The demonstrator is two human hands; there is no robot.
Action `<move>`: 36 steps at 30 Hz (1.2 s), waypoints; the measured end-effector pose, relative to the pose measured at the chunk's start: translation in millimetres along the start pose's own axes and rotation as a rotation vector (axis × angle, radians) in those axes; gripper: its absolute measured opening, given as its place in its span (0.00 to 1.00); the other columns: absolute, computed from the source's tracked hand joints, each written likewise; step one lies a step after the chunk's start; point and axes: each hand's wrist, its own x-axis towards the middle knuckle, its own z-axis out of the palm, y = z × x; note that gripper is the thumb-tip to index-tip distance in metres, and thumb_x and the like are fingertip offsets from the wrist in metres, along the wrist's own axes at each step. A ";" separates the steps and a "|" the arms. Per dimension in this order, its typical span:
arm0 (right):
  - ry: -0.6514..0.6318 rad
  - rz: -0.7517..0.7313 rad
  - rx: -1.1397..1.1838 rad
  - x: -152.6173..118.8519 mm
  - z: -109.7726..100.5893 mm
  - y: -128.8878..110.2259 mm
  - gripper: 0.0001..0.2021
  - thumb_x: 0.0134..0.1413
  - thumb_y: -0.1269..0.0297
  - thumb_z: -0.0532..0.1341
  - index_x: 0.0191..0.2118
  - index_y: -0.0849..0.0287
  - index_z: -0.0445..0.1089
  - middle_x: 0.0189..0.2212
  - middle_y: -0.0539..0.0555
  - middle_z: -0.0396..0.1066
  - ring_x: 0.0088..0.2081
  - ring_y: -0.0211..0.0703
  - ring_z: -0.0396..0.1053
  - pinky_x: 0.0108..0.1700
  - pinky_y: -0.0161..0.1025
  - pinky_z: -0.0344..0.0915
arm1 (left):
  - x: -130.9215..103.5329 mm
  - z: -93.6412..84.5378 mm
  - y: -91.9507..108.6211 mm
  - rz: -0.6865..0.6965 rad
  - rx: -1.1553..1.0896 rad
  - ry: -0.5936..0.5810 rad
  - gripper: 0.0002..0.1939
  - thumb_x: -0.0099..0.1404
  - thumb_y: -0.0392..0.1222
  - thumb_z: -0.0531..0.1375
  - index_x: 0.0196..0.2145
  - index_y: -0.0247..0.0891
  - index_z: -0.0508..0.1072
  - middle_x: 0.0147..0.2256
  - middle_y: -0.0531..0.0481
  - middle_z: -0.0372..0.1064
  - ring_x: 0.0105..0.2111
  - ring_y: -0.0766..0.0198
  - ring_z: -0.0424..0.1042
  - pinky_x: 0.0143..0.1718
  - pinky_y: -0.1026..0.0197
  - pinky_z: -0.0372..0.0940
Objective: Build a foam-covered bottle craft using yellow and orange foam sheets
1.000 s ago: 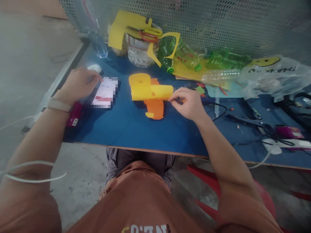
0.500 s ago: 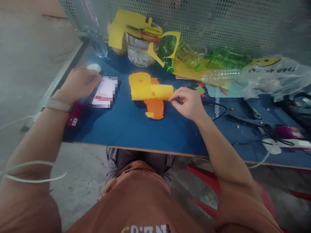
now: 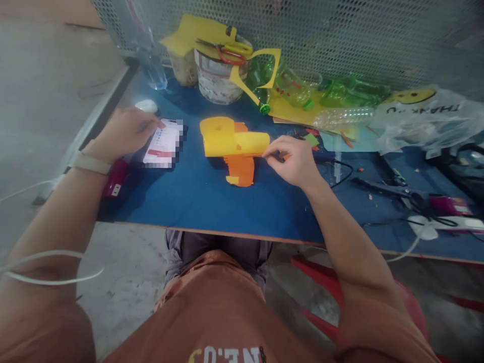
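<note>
A yellow and orange paper piece point(image 3: 236, 143) lies on the blue table, a yellow roll across an orange part. At its right end, my right hand point(image 3: 293, 160) has thumb and forefinger pinched at the yellow edge. My left hand point(image 3: 123, 132) is at the upper left of a lit phone point(image 3: 162, 143), a fingertip over the top of its screen. The other left fingers are curled in, and nothing shows in them. Part of the phone is pixelated. A white rounded object point(image 3: 146, 106) sits just beyond my left hand.
Behind stands a worn bucket point(image 3: 219, 80) with scissors point(image 3: 232, 52) and yellow paper on top. Green plastic bottles point(image 3: 351, 91) and a plastic bag point(image 3: 431, 118) lie back right. Cables and a power strip point(image 3: 449, 223) are at the right; a magenta box point(image 3: 116, 179) is by my left wrist.
The phone screen now shows different content near its top. The yellow sheet on the bucket has shifted or bent at its left side. My hands have barely moved.
</note>
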 end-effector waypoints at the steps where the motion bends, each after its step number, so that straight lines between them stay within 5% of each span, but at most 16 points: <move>1: 0.001 -0.003 -0.002 0.0 0.0 0.0 0.07 0.66 0.65 0.69 0.36 0.49 0.84 0.40 0.57 0.86 0.42 0.57 0.83 0.40 0.54 0.80 | -0.1 -0.2 0.1 0.002 -0.001 -0.004 0.35 0.82 0.56 0.44 0.58 0.36 0.87 0.58 0.38 0.83 0.61 0.45 0.78 0.71 0.43 0.68; 36: 0.012 -0.027 0.005 0.0 2.7 5.1 0.07 0.64 0.68 0.69 0.36 0.50 0.84 0.40 0.57 0.86 0.41 0.56 0.82 0.39 0.53 0.78 | -0.1 -1.4 8.1 -0.061 -0.036 0.023 0.32 0.84 0.51 0.45 0.59 0.34 0.85 0.59 0.38 0.83 0.62 0.46 0.78 0.74 0.41 0.66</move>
